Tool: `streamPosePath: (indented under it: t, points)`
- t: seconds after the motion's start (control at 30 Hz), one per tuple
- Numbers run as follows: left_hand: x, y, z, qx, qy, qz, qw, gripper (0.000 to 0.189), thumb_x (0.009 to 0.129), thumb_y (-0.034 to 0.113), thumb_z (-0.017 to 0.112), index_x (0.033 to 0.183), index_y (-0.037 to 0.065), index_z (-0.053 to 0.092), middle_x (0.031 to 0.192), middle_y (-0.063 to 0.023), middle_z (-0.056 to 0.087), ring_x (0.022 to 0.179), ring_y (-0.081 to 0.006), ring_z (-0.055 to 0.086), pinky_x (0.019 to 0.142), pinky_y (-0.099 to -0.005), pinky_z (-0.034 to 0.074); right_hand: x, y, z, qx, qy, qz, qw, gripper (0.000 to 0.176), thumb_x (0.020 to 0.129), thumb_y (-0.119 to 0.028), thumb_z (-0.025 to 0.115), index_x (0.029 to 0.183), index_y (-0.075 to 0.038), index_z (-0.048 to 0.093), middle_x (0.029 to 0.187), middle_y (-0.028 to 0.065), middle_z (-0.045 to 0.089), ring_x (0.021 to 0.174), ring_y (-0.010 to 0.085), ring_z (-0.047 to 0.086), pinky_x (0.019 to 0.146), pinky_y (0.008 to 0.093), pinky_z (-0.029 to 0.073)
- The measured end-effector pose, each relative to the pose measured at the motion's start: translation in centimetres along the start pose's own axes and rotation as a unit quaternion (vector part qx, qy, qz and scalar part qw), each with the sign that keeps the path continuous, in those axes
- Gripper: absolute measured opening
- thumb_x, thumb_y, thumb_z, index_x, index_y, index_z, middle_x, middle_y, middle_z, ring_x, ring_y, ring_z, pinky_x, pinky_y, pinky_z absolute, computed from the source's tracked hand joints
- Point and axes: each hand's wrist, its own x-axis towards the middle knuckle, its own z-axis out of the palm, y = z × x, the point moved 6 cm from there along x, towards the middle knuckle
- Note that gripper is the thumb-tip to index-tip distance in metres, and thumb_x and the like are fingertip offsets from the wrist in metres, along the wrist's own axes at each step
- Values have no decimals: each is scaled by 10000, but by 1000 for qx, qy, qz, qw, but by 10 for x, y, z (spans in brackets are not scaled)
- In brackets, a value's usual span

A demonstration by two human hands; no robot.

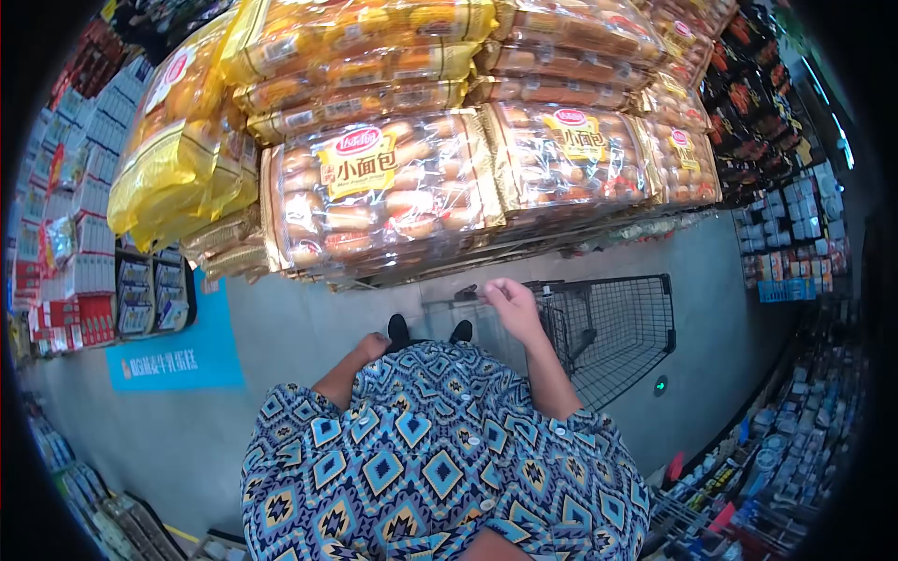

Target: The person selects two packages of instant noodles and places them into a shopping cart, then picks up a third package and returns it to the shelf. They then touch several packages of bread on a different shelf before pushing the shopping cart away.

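My right hand (511,304) is raised in front of me with its fingers curled in and the thumb against them. Nothing shows in it. Close beside it, to the right, stands a black wire shopping cart (613,323); part of its handle end lies behind the hand. My left hand (375,345) hangs low by my shirt, loosely closed, with no object visible in it. Ahead of both hands and apart from them is a stacked display of bagged small bread rolls (393,192). More clear packs of rolls (571,154) sit to its right.
Yellow bags of bread (182,136) hang over the display's left corner. Boxed goods (89,243) stand on the left beside a blue floor sign (178,360). Shelves of goods (795,411) line the right. A green light spot (661,385) falls on the grey floor.
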Motion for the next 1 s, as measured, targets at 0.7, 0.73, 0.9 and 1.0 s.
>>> streamPosePath:
  t: [0.7, 0.73, 0.9, 1.0]
  points:
    - [-120, 257, -134, -608, -150, 215, 750, 443, 981, 305, 423, 1311, 14, 477, 1221, -147, 593, 1122, -237, 574, 949, -359, 456, 49, -114, 112, 159, -112, 71, 978, 537, 1002, -386, 370, 941, 77, 635, 714, 137, 673, 525, 134, 590, 525, 250, 487]
    - [-126, 267, -140, -645, -172, 242, 704, 478, 977, 331, 412, 1321, 4, 463, 1237, -159, 584, 1143, -251, 561, 967, -371, 444, 41, -119, 116, 166, -128, 52, 976, 522, 1001, -363, 376, 935, 84, 638, 711, 140, 670, 533, 140, 589, 529, 254, 484]
    - [-136, 272, -148, -743, -219, 258, 577, 615, 932, 479, 432, 1375, 53, 413, 1346, -181, 501, 1209, -308, 508, 1031, -467, 387, -16, -126, 119, 138, -140, 24, 980, 539, 1006, -348, 366, 914, 104, 646, 724, 172, 668, 560, 178, 599, 547, 278, 496]
    - [-142, 283, -151, -749, -247, 280, 548, 705, 895, 562, 457, 1400, 77, 376, 1402, -172, 442, 1235, -320, 480, 1057, -500, 351, -40, -116, 108, 103, -148, 71, 981, 542, 1007, -338, 354, 922, 114, 641, 736, 184, 669, 570, 187, 604, 561, 286, 503]
